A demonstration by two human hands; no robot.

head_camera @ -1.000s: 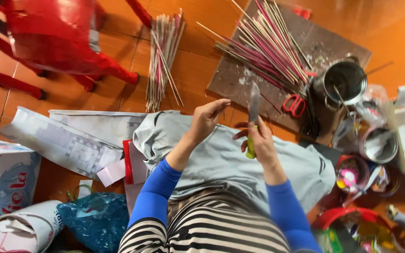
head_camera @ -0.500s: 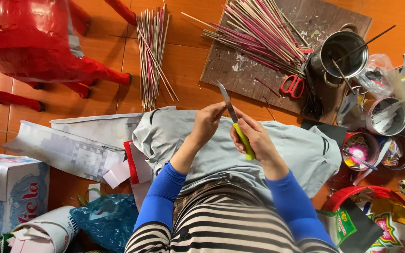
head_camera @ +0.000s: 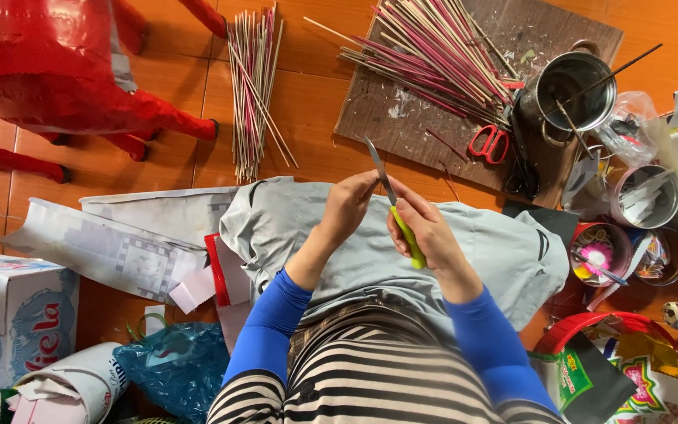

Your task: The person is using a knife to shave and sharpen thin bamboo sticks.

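Observation:
My right hand (head_camera: pixel 424 228) grips a knife (head_camera: pixel 394 206) by its yellow-green handle, the grey blade pointing up and away. My left hand (head_camera: pixel 348 206) is pinched close against the blade near its base; whatever thin piece it holds is too small to make out. Both hands hover over a grey cloth (head_camera: pixel 504 255) spread across my lap. I wear blue sleeves and a striped top.
A wooden board (head_camera: pixel 402 118) carries a heap of pink-tipped sticks (head_camera: pixel 433 51), red scissors (head_camera: pixel 490 144) and a metal pot (head_camera: pixel 570 94). A second stick bundle (head_camera: pixel 253 86) lies on the orange floor. Red paper figure (head_camera: pixel 49 71) far left, newspaper (head_camera: pixel 111 243), tins (head_camera: pixel 647 196) right.
The view has drifted slightly, so the floor items sit a little lower in the frame. The knife went from upright to tilted, and my hands stay close together at the blade.

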